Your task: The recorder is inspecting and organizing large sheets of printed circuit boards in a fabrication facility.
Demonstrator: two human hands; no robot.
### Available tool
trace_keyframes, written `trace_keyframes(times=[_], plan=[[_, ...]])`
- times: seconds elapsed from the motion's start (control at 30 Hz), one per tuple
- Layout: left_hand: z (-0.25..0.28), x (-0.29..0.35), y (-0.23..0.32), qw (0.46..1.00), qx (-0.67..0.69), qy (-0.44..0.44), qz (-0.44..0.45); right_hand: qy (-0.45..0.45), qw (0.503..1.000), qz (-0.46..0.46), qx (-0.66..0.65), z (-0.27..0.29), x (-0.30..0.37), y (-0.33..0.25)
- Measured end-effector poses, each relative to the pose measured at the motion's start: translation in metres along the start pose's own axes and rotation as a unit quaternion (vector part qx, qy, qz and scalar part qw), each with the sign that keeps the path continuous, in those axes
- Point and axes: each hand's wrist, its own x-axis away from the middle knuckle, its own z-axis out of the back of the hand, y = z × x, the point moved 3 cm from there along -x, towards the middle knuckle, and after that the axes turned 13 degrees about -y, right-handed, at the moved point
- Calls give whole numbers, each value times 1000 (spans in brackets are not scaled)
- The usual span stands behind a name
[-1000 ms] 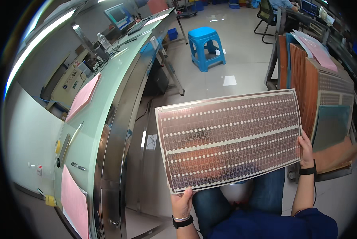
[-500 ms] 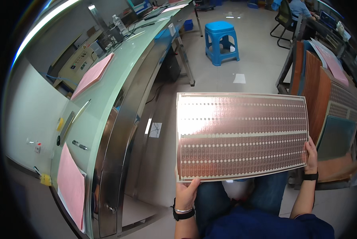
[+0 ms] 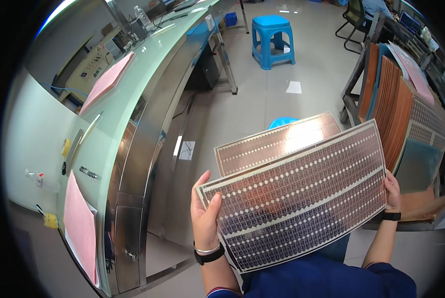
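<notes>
I hold thin copper-brown circuit sheets patterned with rows of small dots. The front sheet [image 3: 302,193] spans between both hands, tilted up toward the right. A second sheet [image 3: 277,141] shows behind it, offset up and left. My left hand [image 3: 206,216] grips the sheets' left edge, thumb on the front face. My right hand [image 3: 392,188] grips the right edge. Both wrists wear dark bands.
A long metal machine [image 3: 133,149] with a pale green top runs along the left, with pink sheets [image 3: 80,228] lying on it. A rack of stacked copper panels [image 3: 396,109] stands at right. A blue stool [image 3: 272,39] sits on the grey floor beyond.
The single sheet seen before now shows as two fanned sheets, the rear one shifted up and left. The front sheet has tilted and my view has swung toward the machine.
</notes>
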Motion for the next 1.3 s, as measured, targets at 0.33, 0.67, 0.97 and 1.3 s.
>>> trace_keyframes(times=[0.33, 0.67, 0.97, 1.3], plan=[[2, 1, -14, 998, -7, 14, 67, -9, 996, -85, 28, -2, -3, -4], [-1, 6, -13, 997, -6, 37, 68, -7, 996, -87, 29, 1, 1, -1], [0, 9, -10, 998, -30, 38, 49, 12, 997, -70, 37, -4, -1, -1], [1, 11, -13, 998, -19, 29, 45, -24, 997, -64, 45, 6, 1, -1]])
